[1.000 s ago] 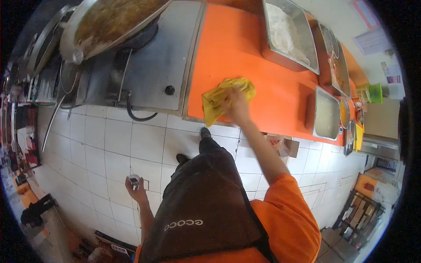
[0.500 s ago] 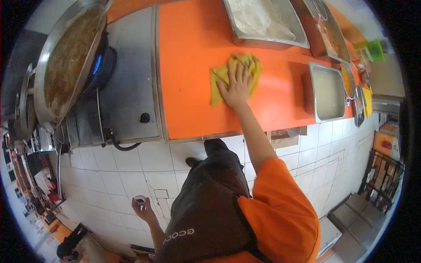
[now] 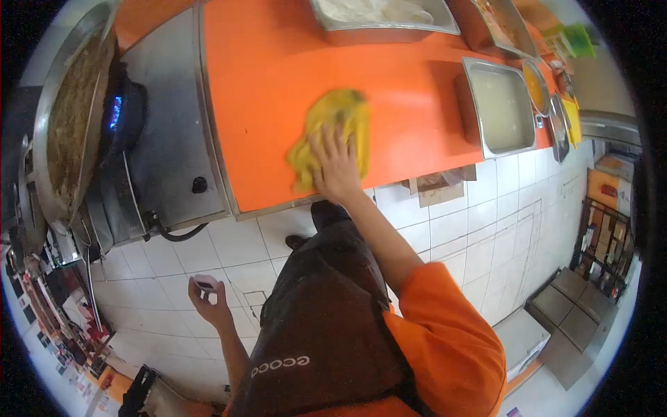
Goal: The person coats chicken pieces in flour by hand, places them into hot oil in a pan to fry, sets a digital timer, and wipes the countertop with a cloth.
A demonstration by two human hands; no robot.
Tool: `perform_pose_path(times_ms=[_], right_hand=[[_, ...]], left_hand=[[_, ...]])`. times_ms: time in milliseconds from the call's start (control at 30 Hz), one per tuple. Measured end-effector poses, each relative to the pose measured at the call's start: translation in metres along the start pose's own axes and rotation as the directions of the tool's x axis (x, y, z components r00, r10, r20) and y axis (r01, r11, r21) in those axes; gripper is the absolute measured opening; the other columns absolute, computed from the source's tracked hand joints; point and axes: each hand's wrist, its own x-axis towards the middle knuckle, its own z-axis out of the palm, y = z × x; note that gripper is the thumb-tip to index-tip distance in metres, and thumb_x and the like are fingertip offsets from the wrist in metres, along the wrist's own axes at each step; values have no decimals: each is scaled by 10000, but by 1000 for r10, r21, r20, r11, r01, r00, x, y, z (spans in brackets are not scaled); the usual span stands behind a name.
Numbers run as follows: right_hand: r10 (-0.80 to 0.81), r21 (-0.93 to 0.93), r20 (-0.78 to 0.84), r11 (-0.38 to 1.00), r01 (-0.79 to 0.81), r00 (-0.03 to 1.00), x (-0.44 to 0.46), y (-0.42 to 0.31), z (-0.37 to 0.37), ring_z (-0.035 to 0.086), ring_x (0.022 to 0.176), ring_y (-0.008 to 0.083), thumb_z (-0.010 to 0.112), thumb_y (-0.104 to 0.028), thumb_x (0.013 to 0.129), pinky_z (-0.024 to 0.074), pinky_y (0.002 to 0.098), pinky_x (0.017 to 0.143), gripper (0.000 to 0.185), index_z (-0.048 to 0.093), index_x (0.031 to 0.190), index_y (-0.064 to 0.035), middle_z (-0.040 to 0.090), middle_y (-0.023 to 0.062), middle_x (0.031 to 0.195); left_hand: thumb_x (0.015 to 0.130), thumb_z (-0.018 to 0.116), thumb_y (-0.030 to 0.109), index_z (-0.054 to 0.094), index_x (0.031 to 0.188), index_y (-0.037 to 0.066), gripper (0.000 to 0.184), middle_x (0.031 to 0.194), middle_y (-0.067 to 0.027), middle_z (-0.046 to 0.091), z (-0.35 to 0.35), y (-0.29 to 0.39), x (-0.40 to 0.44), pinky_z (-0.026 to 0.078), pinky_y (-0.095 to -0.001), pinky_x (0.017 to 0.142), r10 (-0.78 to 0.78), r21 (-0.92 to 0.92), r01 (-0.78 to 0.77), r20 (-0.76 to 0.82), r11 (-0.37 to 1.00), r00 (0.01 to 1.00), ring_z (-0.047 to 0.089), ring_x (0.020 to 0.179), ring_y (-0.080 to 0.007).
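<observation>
My right hand lies flat on a yellow cloth, fingers spread, pressing it against the orange countertop near its front edge. The cloth is crumpled and has a dark patch at its far end. Low on the left, over the tiled floor, my left hand is curled around a small white object with a dark middle; its kind cannot be made out.
A large pan of brown food sits over a lit blue burner flame at the left. Metal trays stand along the back and right: one with white contents, one with pale liquid. An orange-filled bowl is beside them.
My right hand has slid the yellow cloth toward the counter's front edge and to the left in view. My left hand has come up slightly, still around the white object. The view has shifted.
</observation>
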Motion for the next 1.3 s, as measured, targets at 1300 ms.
perform_pose_path(times_ms=[1300], right_hand=[[-288,26,-161,955,295,944,187,0,28,352,1357,439,598,-324,897,246,559,1131,636,418,1453,-72,378,265,1477]], left_hand=[[708,829,82,456,1355,13,750,1281,-130,514,19,40,-17,470,-399,920,-82,71,101,-232,992,969,526,1176,-248]])
